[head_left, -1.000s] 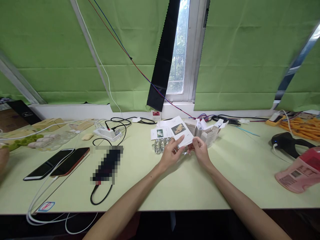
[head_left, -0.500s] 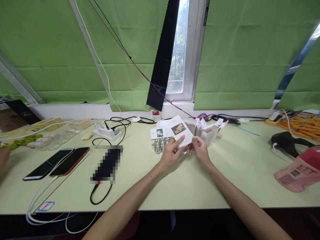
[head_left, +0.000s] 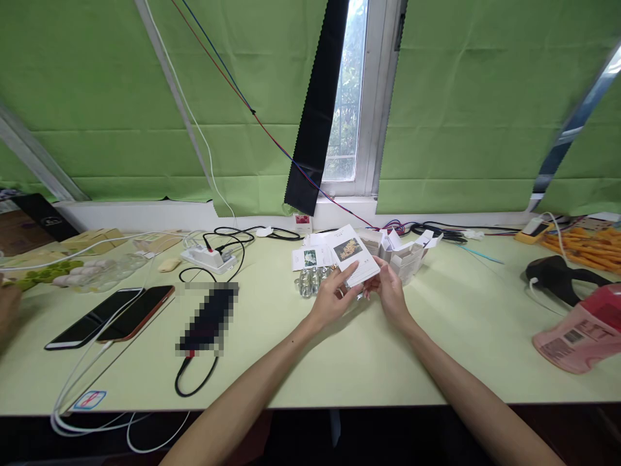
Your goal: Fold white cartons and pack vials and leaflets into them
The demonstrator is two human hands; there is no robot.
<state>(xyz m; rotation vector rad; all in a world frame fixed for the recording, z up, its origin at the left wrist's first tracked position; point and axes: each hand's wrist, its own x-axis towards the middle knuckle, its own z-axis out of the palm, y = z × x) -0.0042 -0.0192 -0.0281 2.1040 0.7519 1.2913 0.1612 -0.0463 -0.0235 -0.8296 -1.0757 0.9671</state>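
At the far left edge, part of another person's hand (head_left: 7, 307) is seen resting on the pale green bench (head_left: 301, 362). Beside it, 2 phones (head_left: 114, 316) are laid side by side, with white cables (head_left: 82, 382) trailing across them toward the front edge. Further right, a white power strip (head_left: 209, 258) is set near the back, and a dark device, blurred out, lies in front of it with a black cable (head_left: 196, 382) looped below. Near the middle, a cluster of small glass bottles (head_left: 310, 280) stands on the bench, just behind the left hand (head_left: 332, 301). A white card (head_left: 353, 255) printed with a flower picture is held tilted above the bench: its lower edge is pinched by the left hand's thumb and fingers, and its lower right corner is gripped by the closed fingertips of the right hand (head_left: 391, 294). Just behind the card, several opened white cartons (head_left: 407, 254) are gathered. At the far right, a black scanner-like handle (head_left: 557, 277) and a pink bag (head_left: 579, 333) are lying near the edge, well apart from the hands.
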